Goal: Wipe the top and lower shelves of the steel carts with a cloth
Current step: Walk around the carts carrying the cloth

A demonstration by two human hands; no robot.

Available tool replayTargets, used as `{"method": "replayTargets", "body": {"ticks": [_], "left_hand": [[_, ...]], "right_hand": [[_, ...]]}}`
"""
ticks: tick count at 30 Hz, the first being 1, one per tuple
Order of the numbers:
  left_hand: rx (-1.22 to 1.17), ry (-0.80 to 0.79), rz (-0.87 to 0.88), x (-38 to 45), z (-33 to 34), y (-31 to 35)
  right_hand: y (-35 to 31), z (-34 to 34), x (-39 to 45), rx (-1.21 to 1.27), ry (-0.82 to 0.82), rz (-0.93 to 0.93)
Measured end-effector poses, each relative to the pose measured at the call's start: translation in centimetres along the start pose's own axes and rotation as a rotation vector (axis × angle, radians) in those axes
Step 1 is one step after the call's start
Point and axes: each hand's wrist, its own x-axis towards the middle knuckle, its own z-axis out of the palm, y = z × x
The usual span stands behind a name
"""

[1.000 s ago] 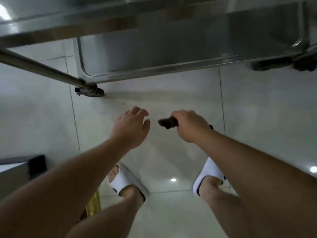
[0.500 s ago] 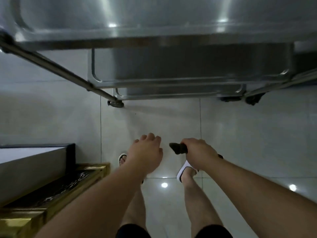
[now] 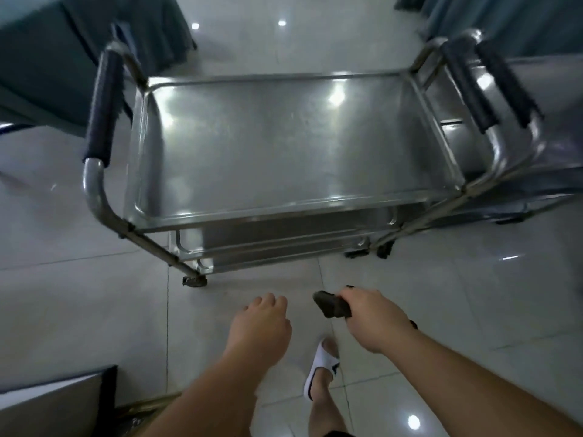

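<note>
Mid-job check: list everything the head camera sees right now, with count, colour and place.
steel cart: one, silver, centre, top shelf bare, lower shelves showing beneath its near edge
cart handles: dark padded grips, one at the left end, two at the right end
second cart: one, silver, right edge, partly out of frame
casters: dark, under the near corners
floor: pale glossy tiles with light reflections
dark fabric: grey-green, top left; more at top right
cloth: one, dark, bunched in the right hand
slipper: one visible, white, bottom centre
left hand: loosely curled, holds nothing
right hand: grips the cloth
</note>
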Motion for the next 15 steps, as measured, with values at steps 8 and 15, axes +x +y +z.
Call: {"method": "replayTargets", "body": {"ticks": [8,15], "left_hand": [[0.103,0.065,0.235,-4.5,-7.4,4.7],[0.212,0.114,0.362,-6.2,-11.1,12.3]], "right_hand": [[0.8,-1.3,-10.6,0.172,0.201,0.136],[6.1,-1.9,-16.2,0.383,0.38,0.24]]}}
